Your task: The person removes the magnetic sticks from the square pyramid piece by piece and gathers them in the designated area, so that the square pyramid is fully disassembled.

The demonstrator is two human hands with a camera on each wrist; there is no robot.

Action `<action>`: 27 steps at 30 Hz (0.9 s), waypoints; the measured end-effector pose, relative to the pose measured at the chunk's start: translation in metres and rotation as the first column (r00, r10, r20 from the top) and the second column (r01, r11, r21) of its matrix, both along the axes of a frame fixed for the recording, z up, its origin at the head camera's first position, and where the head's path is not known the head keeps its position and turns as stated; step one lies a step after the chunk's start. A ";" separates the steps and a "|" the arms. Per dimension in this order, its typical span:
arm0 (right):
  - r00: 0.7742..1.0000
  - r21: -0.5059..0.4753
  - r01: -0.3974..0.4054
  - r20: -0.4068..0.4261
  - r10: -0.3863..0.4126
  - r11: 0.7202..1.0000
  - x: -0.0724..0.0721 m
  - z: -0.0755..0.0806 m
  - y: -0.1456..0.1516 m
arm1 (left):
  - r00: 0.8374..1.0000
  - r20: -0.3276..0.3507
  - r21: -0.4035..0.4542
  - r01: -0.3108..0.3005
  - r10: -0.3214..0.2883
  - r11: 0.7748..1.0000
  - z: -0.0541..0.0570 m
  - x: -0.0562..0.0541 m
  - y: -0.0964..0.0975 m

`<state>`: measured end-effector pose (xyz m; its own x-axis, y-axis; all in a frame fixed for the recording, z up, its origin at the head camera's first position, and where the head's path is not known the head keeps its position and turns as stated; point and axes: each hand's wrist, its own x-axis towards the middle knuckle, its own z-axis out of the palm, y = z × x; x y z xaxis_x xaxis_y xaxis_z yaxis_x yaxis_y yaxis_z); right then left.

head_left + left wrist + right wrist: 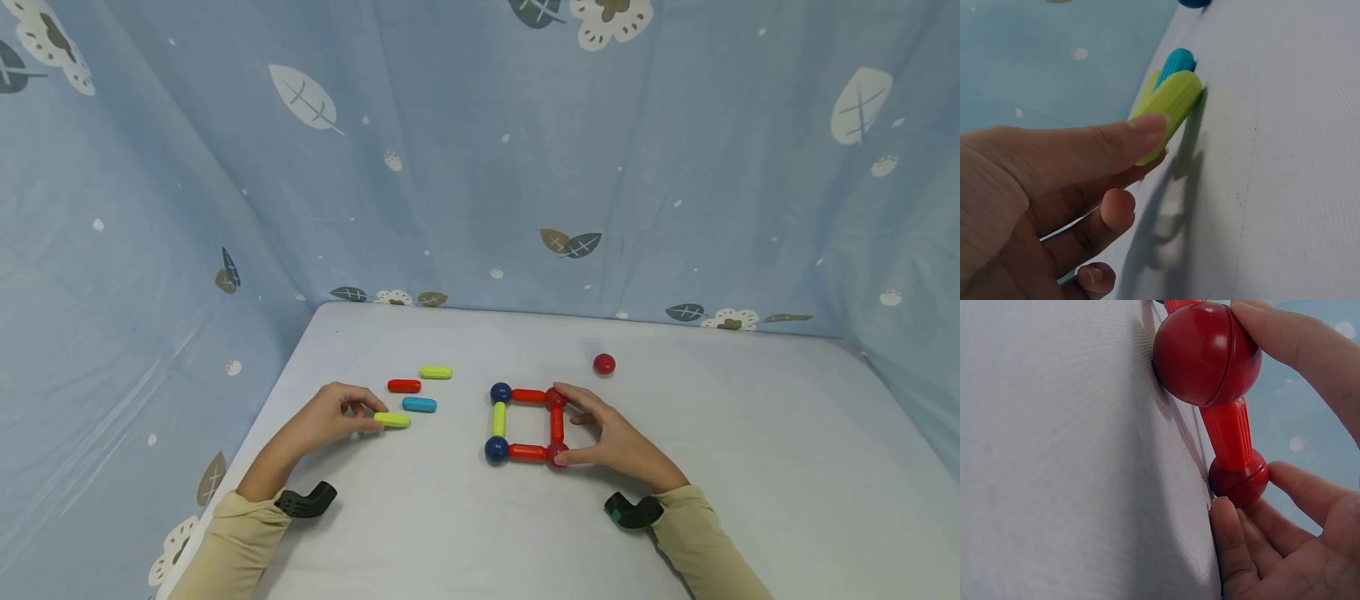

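My left hand [339,411] pinches a yellow-green magnetic rod [393,420] between thumb and fingertips, low over the table. In the left wrist view the ribbed end of this rod points away from the thumb, overlapping a blue rod [1180,60] behind it. On the right, a flat square of rods and balls [528,452] lies on the table: two blue balls at its left corners, two red at its right, three red rods and one yellow-green rod. My right hand [613,437] grips its right side, thumb on the near red ball [1204,356], fingertips at the far red ball [1241,484].
Just beyond the left hand lie a loose blue rod [419,404], a red rod [404,386] and another yellow-green rod [436,372]. A single red ball [604,364] sits behind the right hand. Blue patterned cloth [480,167] borders the white table [450,533].
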<state>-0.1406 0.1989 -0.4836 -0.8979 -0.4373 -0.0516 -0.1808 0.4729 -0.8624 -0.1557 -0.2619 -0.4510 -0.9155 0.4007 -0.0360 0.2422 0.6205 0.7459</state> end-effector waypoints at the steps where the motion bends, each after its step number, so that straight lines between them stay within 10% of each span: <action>1: 1.000 -0.002 0.000 0.000 0.000 1.000 0.000 0.000 0.000 | 1.000 0.006 -0.002 -0.003 0.003 1.000 -0.001 0.000 0.000; 13: 1.000 -0.001 -0.003 0.000 0.003 1.000 0.000 -0.002 0.000 | 1.000 0.013 -0.014 -0.015 0.015 1.000 -0.004 -0.001 0.001; 27: 1.000 -0.021 -0.015 0.000 0.015 1.000 -0.001 -0.001 0.001 | 0.990 -0.133 -0.046 -0.054 0.048 0.997 0.003 0.003 0.009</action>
<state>-0.1413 0.2003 -0.4849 -0.8913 -0.4514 -0.0429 -0.1872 0.4524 -0.8720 -0.1523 -0.2527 -0.4482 -0.9327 0.3542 0.0680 0.3037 0.6695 0.6779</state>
